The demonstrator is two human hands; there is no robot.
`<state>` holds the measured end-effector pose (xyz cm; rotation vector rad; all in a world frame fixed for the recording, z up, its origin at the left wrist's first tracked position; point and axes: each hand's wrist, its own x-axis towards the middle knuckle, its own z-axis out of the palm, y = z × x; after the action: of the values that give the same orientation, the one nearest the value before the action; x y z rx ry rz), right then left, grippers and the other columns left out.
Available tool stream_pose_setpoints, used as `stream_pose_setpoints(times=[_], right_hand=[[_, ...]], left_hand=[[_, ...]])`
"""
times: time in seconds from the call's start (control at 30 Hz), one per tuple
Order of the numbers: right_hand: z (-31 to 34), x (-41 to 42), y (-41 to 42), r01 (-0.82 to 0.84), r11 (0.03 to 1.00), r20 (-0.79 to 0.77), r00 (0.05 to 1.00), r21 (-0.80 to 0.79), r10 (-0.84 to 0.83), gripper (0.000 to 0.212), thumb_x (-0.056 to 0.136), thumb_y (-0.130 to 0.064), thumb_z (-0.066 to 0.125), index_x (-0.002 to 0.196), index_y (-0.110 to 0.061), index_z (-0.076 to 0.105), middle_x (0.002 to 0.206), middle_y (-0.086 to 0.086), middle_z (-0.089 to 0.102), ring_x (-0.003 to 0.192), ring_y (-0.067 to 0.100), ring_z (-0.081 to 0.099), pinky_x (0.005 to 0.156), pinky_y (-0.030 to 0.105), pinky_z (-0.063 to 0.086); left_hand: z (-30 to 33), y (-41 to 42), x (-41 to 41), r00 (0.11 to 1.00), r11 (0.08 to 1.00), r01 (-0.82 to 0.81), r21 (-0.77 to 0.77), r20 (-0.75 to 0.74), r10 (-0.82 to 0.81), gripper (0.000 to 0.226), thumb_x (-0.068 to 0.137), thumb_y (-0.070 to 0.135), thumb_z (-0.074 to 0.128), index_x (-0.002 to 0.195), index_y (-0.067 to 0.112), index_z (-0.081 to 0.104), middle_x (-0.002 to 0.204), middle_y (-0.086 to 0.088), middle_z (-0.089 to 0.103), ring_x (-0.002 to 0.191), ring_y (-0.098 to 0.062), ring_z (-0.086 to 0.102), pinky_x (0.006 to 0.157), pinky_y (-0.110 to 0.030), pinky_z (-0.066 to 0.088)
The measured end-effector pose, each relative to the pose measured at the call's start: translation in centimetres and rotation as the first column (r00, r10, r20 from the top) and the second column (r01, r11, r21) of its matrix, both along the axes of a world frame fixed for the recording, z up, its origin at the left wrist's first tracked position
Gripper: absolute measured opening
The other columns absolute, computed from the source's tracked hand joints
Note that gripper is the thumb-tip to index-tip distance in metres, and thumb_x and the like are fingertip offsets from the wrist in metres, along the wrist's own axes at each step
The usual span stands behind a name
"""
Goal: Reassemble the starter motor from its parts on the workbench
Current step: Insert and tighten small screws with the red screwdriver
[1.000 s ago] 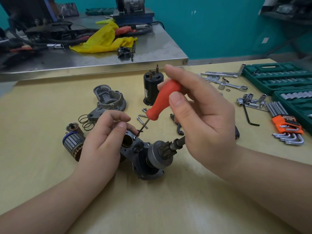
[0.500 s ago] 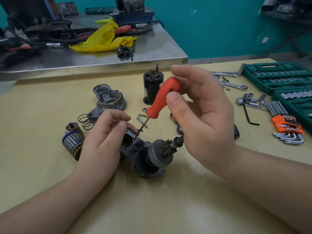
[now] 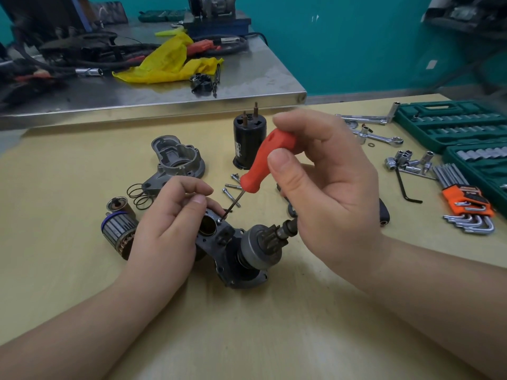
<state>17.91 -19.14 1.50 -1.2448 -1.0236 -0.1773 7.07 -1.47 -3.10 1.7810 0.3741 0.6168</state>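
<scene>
1. Head view: right hand (image 3: 326, 193), grip pinching the red-handled screwdriver (image 3: 267, 161), tip on a screw (image 3: 219, 220).
2. Left hand (image 3: 167, 229), grip closed around the starter motor housing (image 3: 233, 250), resting mid-surface (image 3: 68, 174).

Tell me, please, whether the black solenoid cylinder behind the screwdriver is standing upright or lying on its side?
Upright. The black solenoid cylinder stands on its end on the workbench, with its two terminal studs pointing straight up from its top face.

right hand (image 3: 326, 193) rolled the screwdriver (image 3: 267, 160) handle (slightly upright).
</scene>
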Motion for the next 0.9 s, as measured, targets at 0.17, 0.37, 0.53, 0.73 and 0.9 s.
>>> stream_pose_setpoints(times=[0.17, 0.37, 0.53, 0.73, 0.9], right_hand=[[-0.42, 0.13, -0.05, 0.024, 1.0, -0.009, 1.0, 0.003, -0.024, 0.031, 0.108, -0.006, 0.05, 0.134, -0.02, 0.059, 0.114, 0.01, 0.063, 0.095, 0.02, 0.061, 0.076, 0.029, 0.055], [0.0, -0.09, 0.07, 0.021, 1.0, -0.009, 1.0, 0.015, -0.021, 0.027, 0.104, -0.008, 0.058, 0.128, -0.022, 0.058, 0.107, 0.003, 0.063, 0.096, 0.011, 0.064, 0.066, 0.029, 0.052], [-0.12, -0.14, 0.01, -0.006, 1.0, -0.021, 1.0, 0.026, 0.006, 0.031, 0.107, 0.001, 0.051, 0.13, -0.018, 0.057, 0.108, 0.003, 0.062, 0.093, 0.012, 0.06, 0.072, 0.026, 0.055], [-0.24, -0.16, -0.06, 0.029, 0.999, -0.034, 0.999, 0.013, -0.028, 0.028, 0.104, -0.007, 0.057, 0.128, -0.022, 0.059, 0.11, 0.007, 0.066, 0.1, 0.02, 0.062, 0.07, 0.035, 0.055], [-0.12, -0.05, -0.02, 0.056, 0.998, 0.011, 0.998, -0.002, -0.056, 0.025, 0.103, -0.012, 0.06, 0.127, -0.021, 0.06, 0.108, 0.001, 0.063, 0.098, 0.02, 0.061, 0.065, 0.047, 0.055]], left_hand=[[0.03, -0.11, -0.04, 1.0, 1.0, -0.009, -0.002, 0.001, 0.009, 0.018, 0.099, 0.036, 0.051, 0.105, 0.037, 0.068, 0.099, -0.003, 0.079, 0.1, -0.037, 0.071, 0.088, -0.073, 0.056], [-0.02, -0.07, -0.02, 1.0, 1.0, -0.007, -0.002, -0.008, 0.007, 0.018, 0.1, 0.037, 0.05, 0.106, 0.037, 0.067, 0.1, -0.003, 0.079, 0.099, -0.035, 0.072, 0.087, -0.07, 0.058], [-0.06, -0.04, -0.05, 1.0, 1.0, -0.009, -0.006, -0.007, 0.009, 0.018, 0.099, 0.037, 0.051, 0.107, 0.037, 0.068, 0.101, -0.004, 0.08, 0.1, -0.035, 0.073, 0.086, -0.071, 0.059], [0.0, -0.04, -0.03, 1.0, 1.0, -0.009, -0.005, -0.003, 0.009, 0.019, 0.097, 0.041, 0.051, 0.106, 0.038, 0.068, 0.101, -0.003, 0.08, 0.1, -0.036, 0.073, 0.088, -0.072, 0.057], [-0.03, -0.07, 0.03, 1.0, 1.0, -0.011, -0.01, 0.0, 0.011, 0.018, 0.098, 0.039, 0.052, 0.106, 0.038, 0.068, 0.101, -0.003, 0.08, 0.1, -0.033, 0.074, 0.088, -0.071, 0.058]])
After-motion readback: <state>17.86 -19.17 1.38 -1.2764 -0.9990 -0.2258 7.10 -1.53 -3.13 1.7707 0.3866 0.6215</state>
